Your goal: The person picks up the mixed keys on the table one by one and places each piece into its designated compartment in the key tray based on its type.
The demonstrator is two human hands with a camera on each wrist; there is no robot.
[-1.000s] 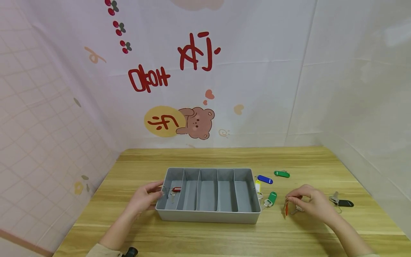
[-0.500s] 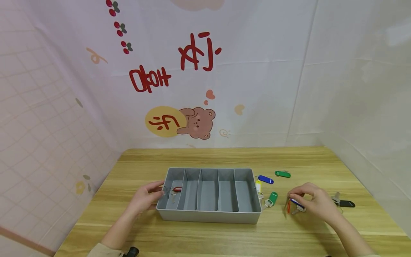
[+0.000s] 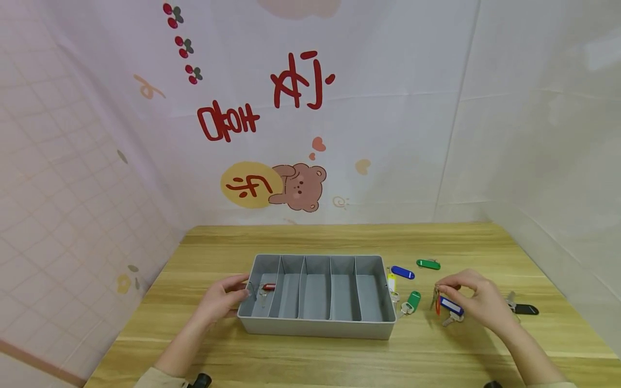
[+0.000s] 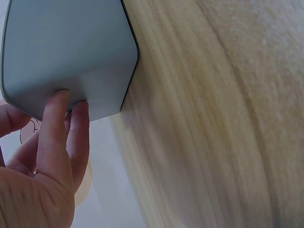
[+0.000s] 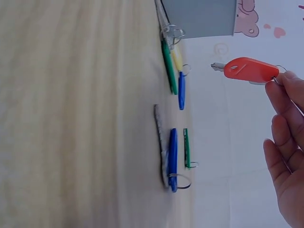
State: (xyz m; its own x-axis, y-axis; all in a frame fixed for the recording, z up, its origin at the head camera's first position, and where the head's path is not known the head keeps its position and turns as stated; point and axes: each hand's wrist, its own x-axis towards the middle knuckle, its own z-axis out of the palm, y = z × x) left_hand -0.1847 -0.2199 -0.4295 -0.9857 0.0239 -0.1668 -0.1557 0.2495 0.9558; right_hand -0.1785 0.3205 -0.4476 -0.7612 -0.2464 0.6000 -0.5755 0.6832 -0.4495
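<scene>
My right hand point(image 3: 477, 299) pinches the ring of a key with an orange-red tag point(image 5: 249, 70); the tag and key hang below my fingertips, above the table. Close under it lies a key with a blue tag point(image 3: 452, 306). My left hand point(image 3: 220, 299) holds the left end of a grey divided tray point(image 3: 317, 326), thumb at the rim and fingertips on the outer wall point(image 4: 66, 52), as the left wrist view shows. In the tray's leftmost compartment lies a key with a red tag point(image 3: 269, 286).
Right of the tray lie keys with a yellow tag point(image 3: 391, 282), a green tag point(image 3: 414, 299), a blue tag point(image 3: 402, 272) and another green tag point(image 3: 428, 264). A black-tagged key point(image 3: 526, 309) lies beyond my right hand. Printed cloth point(image 3: 388, 134) hangs behind the wooden table point(image 3: 310, 364).
My right hand has risen slightly with the orange-red-tagged key. The blue-tagged key under it, mostly hidden before, now shows. My left hand stays at the tray.
</scene>
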